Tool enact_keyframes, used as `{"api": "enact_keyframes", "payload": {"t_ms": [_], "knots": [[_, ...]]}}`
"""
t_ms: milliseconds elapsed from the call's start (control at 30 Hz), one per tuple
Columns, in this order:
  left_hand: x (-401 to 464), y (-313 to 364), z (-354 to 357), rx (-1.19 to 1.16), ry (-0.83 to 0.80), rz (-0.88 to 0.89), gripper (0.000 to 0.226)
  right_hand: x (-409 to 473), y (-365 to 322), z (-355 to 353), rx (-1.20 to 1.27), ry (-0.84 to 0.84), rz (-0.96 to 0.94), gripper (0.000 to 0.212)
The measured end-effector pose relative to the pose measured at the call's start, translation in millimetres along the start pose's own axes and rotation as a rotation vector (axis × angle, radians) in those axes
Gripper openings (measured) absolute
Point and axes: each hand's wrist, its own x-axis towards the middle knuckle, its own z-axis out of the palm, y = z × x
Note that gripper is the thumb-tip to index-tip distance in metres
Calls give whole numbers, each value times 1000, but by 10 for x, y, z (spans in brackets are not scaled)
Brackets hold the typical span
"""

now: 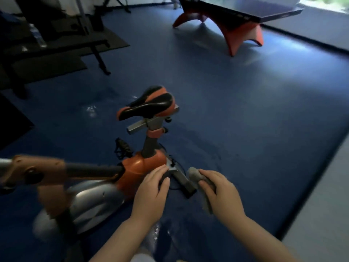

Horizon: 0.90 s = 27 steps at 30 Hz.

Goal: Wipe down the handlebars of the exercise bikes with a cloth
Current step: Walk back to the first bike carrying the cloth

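Note:
An orange and silver exercise bike (139,167) stands in front of me, its black and orange saddle (149,104) facing away. A blurred tan padded handlebar part (37,171) crosses the lower left. My left hand (151,193) curls its thumb and fingers round a dark grip (163,181), which it mostly hides. To its right, my right hand (221,195) holds a crumpled grey cloth (195,175); one end sticks out past the fingers and the other hangs below the palm. The cloth is apart from the left hand's grip.
The floor is blue matting (245,120). The bike's grey rear foot bar (184,181) lies between my hands. A blue table-tennis table with red legs (236,31) stands far right. Dark gym benches and a black mat (56,44) fill the far left.

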Motion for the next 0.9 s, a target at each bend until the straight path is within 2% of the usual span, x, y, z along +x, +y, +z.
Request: {"api": "enact_keyframes", "payload": {"t_ms": [133, 567, 900], "knots": [[384, 171, 322, 36, -114, 20, 36, 245, 325, -255, 61, 21, 115, 27], [2325, 400, 1036, 63, -293, 94, 32, 1841, 1048, -574, -5, -17, 247, 29], [3564, 829, 1722, 64, -195, 14, 30, 3294, 1739, -1214, -20, -61, 117, 28]]}}
